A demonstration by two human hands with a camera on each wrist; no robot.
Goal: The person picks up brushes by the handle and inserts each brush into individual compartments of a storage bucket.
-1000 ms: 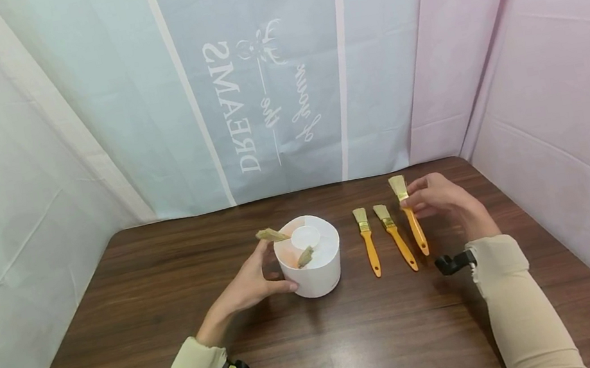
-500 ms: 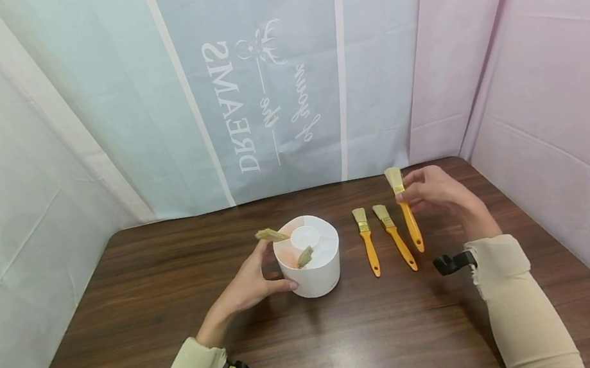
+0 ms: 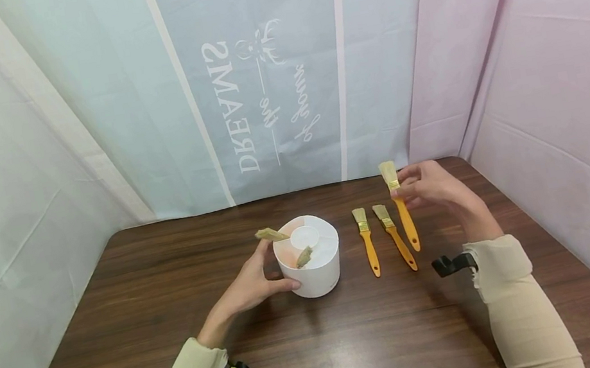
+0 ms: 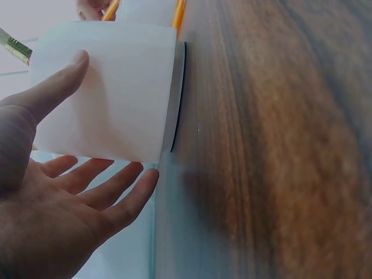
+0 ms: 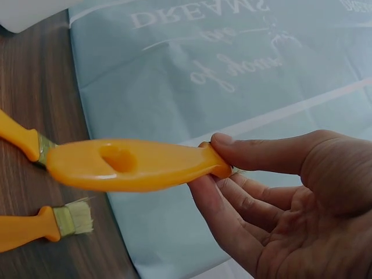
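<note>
the right hand [image 3: 436, 186], right of centre in the head view, pinched an orange-handled paint brush [image 3: 402, 211] near its ferrule between thumb and fingertips [image 5: 224, 142]; the brush hung lifted, bristles toward the top of the frame and handle pointing down. in the right wrist view its handle [image 5: 128, 165] crossed the middle of the frame. just left of it two more orange paint brushes [image 3: 366, 240] [image 3: 395, 235] lay side by side on the dark wooden table [image 3: 357, 343]. the left hand [image 3: 250, 283], at frame centre, was spread against the side of a white round container [image 3: 310, 259], thumb [image 4: 55, 87] on its wall, fingers loosely straight behind it. two brushes [image 3: 271, 235] [image 3: 305, 256] stood in the container's compartments, bristles up. a pale blue printed backdrop [image 3: 255, 86] filled the upper frame.
</note>
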